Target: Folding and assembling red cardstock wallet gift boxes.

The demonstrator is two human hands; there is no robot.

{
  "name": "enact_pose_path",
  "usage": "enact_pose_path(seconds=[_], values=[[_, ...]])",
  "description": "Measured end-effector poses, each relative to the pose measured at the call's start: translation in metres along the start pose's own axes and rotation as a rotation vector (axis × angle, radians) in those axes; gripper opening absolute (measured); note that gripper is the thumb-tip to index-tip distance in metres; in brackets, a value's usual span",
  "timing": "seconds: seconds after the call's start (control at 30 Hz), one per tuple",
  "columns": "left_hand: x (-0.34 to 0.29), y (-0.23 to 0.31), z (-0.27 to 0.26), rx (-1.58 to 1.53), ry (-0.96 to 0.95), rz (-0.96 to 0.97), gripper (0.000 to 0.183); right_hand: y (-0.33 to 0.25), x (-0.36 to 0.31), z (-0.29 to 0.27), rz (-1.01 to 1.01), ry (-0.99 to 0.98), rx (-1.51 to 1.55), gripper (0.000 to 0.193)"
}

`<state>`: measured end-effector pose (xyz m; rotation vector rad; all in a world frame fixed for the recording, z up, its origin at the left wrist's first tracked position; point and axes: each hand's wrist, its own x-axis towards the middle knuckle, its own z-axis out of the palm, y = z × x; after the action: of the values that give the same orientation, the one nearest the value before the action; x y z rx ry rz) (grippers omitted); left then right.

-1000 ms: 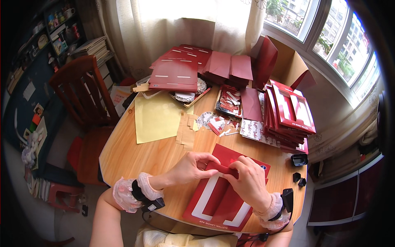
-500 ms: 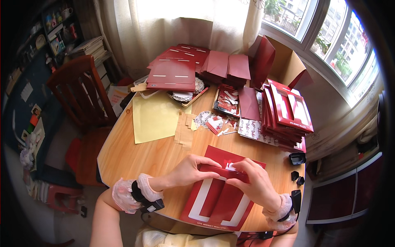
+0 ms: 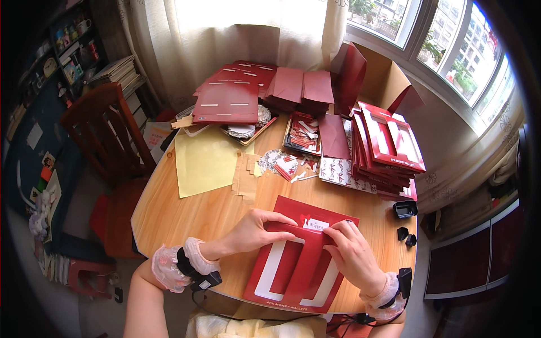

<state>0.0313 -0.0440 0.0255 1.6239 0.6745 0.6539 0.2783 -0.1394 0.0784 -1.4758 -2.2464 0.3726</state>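
Observation:
A red cardboard folder (image 3: 292, 260) with two white L-shaped strips lies at a slant on the wooden table in front of me. My left hand (image 3: 255, 230) pinches the left end of the edge across its upper part, thumb below and index finger above. At the right end of that same edge, my right hand (image 3: 352, 248) grips with its fingers bent over the card and the thumb underneath. Between the hands a small white printed tag (image 3: 316, 224) with a red ornament beside it shows above the edge. The right fingertips touch the tag's corner.
Finished-looking red folders (image 3: 389, 143) are stacked at the right, before an open carton (image 3: 383, 79). Flat red cards (image 3: 228, 101) and envelopes (image 3: 286, 87) sit at the back. A yellow sheet (image 3: 204, 160), a tray of tags (image 3: 304, 134) and black plastic pieces (image 3: 404, 209) lie around.
The raised red edge between my hands has come down flatter, so the white tag now shows more fully. My right hand has shifted slightly right and opened away from the left.

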Motion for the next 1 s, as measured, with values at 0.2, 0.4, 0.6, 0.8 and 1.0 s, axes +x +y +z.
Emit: enact_pose_path(seconds=[0.2,0.4,0.6,0.8,1.0], values=[[-0.001,-0.004,0.001,-0.035,0.005,0.057,0.028,-0.004,-0.001,-0.001,0.016,0.002,-0.063,0.033],[-0.001,-0.004,0.001,-0.030,-0.011,0.073,0.027,-0.006,-0.003,-0.002,0.036,0.014,-0.026,0.033],[-0.003,0.001,0.000,-0.015,-0.010,0.079,0.026,-0.010,-0.002,-0.004,0.030,0.011,-0.045,0.036],[-0.002,-0.002,0.001,-0.032,0.006,0.090,0.026,-0.009,0.006,0.014,-0.213,0.119,-0.455,0.041],[-0.001,-0.003,0.000,-0.016,0.005,0.054,0.027,0.008,0.010,0.022,-0.446,0.161,-0.704,0.030]])
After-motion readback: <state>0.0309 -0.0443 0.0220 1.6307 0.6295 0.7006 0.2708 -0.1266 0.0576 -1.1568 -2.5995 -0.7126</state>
